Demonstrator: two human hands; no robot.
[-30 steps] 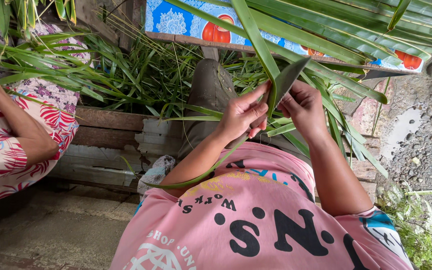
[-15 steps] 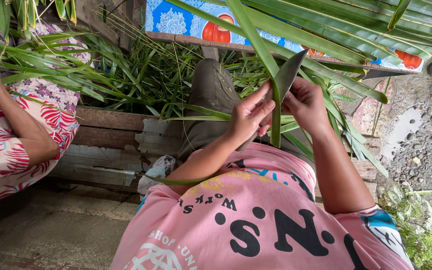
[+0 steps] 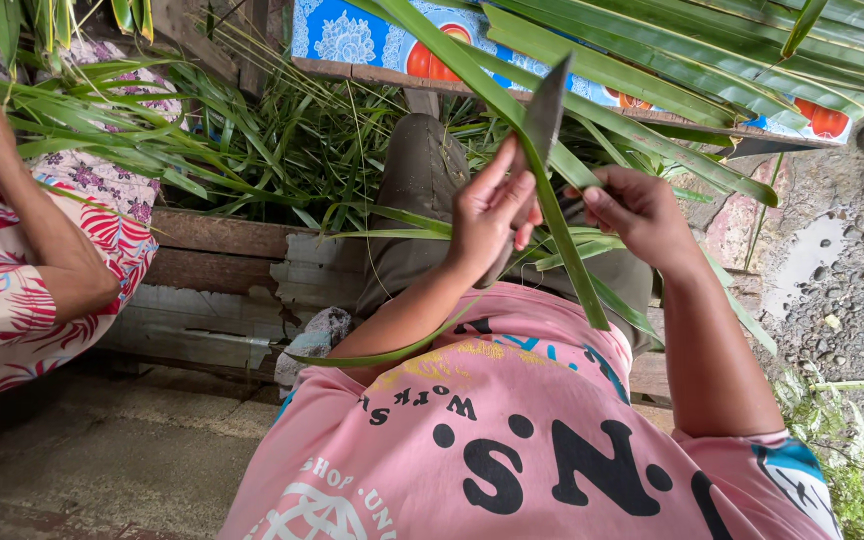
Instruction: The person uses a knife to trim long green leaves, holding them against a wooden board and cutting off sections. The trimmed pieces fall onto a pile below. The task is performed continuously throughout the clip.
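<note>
**Leaf, steel, cloth and weathered wood**

The knife blade (image 3: pixel 544 100) is dull grey metal, matt and unpolished. The palm leaf strip (image 3: pixel 552 215) is smooth and waxy, with a faint sheen along its ribs. The pink T-shirt (image 3: pixel 512 440) is soft matt cloth bearing flat black print. The wooden planks (image 3: pixel 222 260) are rough and weathered, their pale paint flaking. The printed sheet (image 3: pixel 372 40) looks glossy. The gravel ground (image 3: pixel 852 290) is coarse and damp.

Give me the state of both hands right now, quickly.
Left hand: closed around the handle of a knife, blade up.
Right hand: closed, pinching a long green palm leaf.
</note>
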